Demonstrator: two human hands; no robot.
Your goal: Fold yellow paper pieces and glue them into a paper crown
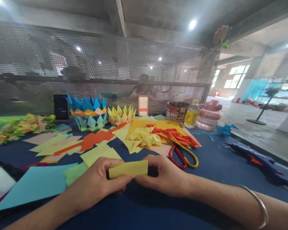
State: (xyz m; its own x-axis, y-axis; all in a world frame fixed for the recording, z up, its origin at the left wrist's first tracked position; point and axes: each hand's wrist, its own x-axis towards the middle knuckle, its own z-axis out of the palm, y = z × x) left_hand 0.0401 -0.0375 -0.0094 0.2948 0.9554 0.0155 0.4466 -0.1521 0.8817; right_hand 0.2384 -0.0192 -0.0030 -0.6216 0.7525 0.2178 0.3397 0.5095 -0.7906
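A folded strip of yellow paper [128,169] is held up above the dark blue tabletop, in the lower middle. My left hand [105,179] pinches its left part, thumb along the lower edge. On the other side my right hand [163,175] grips the right end between thumb and fingers. Just beyond lie a pile of folded pale yellow paper pieces [144,138] and a pile of folded orange paper pieces [180,135]. Scissors [184,156] with one red and one yellow handle rest close to my right hand. A blue paper sheet [38,183] lies left of my left hand.
Folded-paper crowns, one blue and orange [87,111] and one yellow [121,115], stand at the back. A woven basket [177,111], a bottle [192,114] and a pink jug [208,115] are back right. A glue gun [259,161] lies at right. A perforated screen [124,64] stands behind.
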